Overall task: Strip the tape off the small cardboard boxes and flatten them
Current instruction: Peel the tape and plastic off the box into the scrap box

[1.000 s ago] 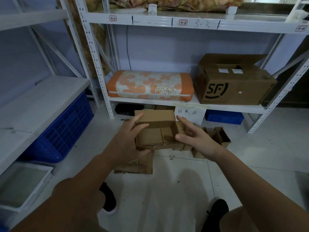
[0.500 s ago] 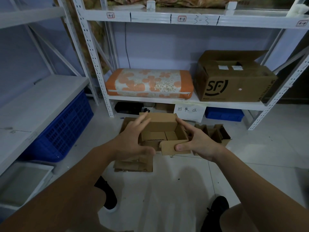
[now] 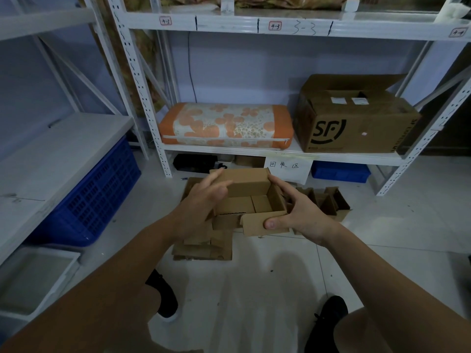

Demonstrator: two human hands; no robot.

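The scene is dim with a cool blue-violet cast; light falls softly from above, with no harsh glare; a broad, soft-edged shadow lies on the pale floor point(image 3: 254, 289) between the shoes point(image 3: 165, 294); the wide lens bends the shelf posts point(image 3: 135, 80) outward toward the edges; the centre is fairly sharp; the left hand point(image 3: 201, 207) shows slight motion blur; the forearms at the bottom corners are soft and dark.

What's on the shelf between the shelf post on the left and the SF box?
In the head view, only an orange floral cushion lies on that shelf between the post and the SF box, reaching nearly up to the box.
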